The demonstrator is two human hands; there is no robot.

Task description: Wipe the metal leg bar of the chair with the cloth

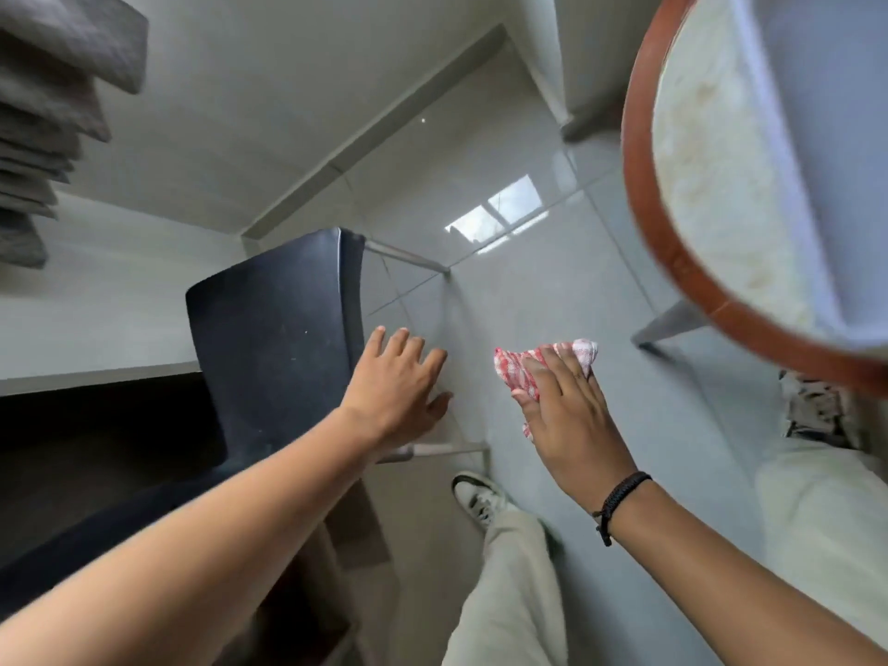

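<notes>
A dark plastic chair [274,329] stands left of centre on grey floor tiles. Its metal leg bars show as a thin grey bar [408,254] running from the seat's far corner, and a lower bar [447,448] beneath my left hand. My left hand [394,391] hovers by the seat's right edge with fingers spread, holding nothing. My right hand [567,406] grips a bunched red-and-white checked cloth [519,367] to the right of the chair, apart from both bars. A black cord bracelet circles that wrist.
A round table [672,262] with a red-brown rim fills the upper right, one grey leg [668,324] on the floor. Grey folded fabric [48,113] is stacked at upper left. My light trousers and white shoe [475,497] are below the hands.
</notes>
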